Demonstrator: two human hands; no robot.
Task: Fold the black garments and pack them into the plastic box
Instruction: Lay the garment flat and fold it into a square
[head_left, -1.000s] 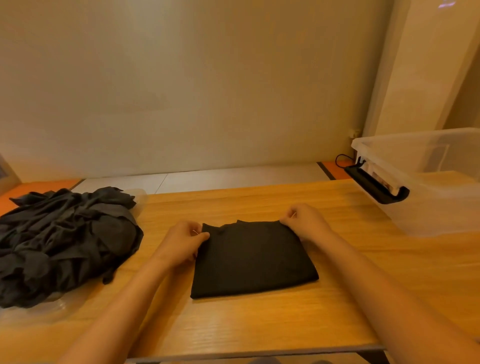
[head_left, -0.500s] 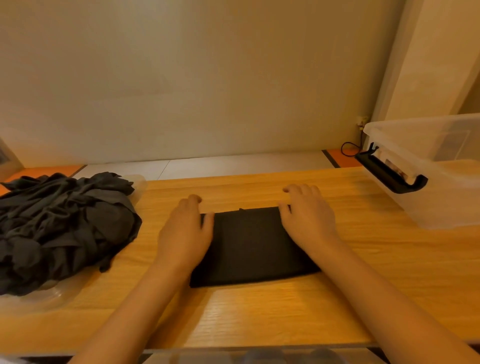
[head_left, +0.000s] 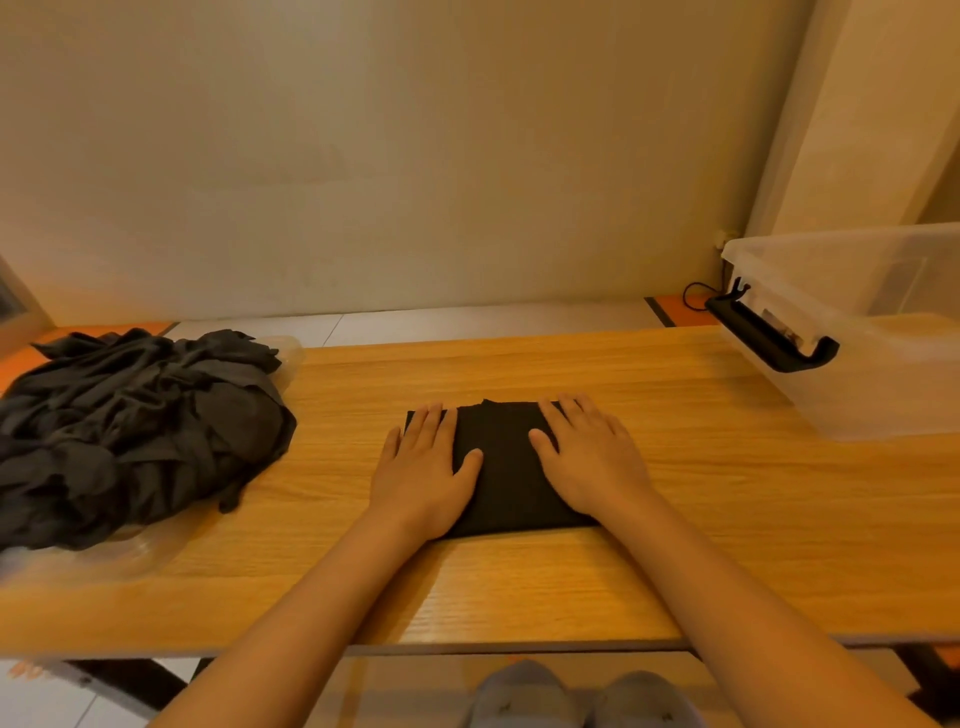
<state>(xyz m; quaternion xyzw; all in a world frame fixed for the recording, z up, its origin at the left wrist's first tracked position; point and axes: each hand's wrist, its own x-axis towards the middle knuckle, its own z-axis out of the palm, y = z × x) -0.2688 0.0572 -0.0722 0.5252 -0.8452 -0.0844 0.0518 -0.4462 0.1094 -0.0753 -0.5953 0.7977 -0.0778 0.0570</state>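
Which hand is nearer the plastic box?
Right. The right hand lies flat on the garment, on the side toward the box; the left hand lies flat on its other side, farther off.

Warm, dim amber light tints the whole frame, the wall (head_left: 415, 156) paler low down and browner toward the top. Soft shadows lie on the table (head_left: 779, 493) beside the forearms (head_left: 322, 587), and the pile of black garments (head_left: 130, 431) at left loses most folds in darkness. The wide lens bows the table's edges, and detail is soft throughout, most along the bottom.
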